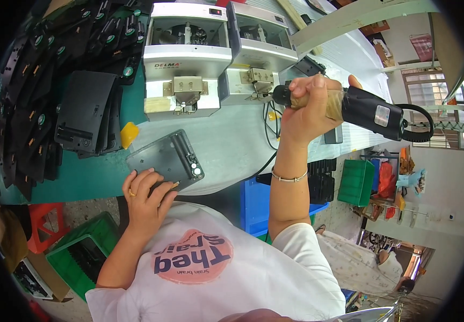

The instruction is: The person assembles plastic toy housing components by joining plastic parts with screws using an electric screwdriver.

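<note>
My right hand [308,110] is wrapped round a black electric screwdriver [369,112] with tan tape on its grip. Its front end points left, at the outlet of the right-hand screw feeder [259,56]; the bit's exact contact is too small to tell. Fingers spread, my left hand [147,194] lies on the near edge of a dark plastic panel [159,156]. That panel rests flat on the bench and has round silver parts at its right end. A small tan piece [175,185] shows by my left fingertips.
Another screw feeder [186,59] stands beside the first. Dark panels are stacked [86,110] at left, with many more behind. A yellow piece [129,134] lies near the stack. Green crates [356,182], a blue bin [259,206] and a red stool [46,225] stand below the bench. Another person [358,257] is at right.
</note>
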Tool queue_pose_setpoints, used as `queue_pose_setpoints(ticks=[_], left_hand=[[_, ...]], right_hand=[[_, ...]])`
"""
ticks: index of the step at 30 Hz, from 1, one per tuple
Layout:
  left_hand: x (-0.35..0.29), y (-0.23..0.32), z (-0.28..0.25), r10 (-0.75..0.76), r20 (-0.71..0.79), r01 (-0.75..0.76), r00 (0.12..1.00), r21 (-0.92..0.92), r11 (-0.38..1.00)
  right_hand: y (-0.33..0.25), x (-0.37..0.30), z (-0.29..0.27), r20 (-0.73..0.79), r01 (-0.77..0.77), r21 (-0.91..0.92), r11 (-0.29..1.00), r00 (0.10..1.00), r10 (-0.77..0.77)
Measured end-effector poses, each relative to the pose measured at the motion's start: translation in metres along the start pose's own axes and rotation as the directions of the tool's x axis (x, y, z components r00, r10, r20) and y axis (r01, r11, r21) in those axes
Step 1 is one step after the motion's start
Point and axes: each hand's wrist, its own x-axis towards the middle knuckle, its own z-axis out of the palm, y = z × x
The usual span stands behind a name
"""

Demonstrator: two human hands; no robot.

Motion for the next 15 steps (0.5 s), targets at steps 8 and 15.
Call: queue_pose_setpoints(ticks=[8, 15], left_hand=[[0.0, 0.001, 0.001, -0.005, 0.009, 0.005, 1.0, 0.028, 1.0], [0.0, 0.0, 0.001, 0.003, 0.013, -0.003, 1.0, 0.029, 1.0]], right_hand=[[0.011, -0.003, -0.003, 0.051, -0.032, 0.011, 0.999, 0.998, 0.031], [0.014, 0.002, -0.005, 0.09, -0.044, 0.025, 0.999, 0.995, 0.042]])
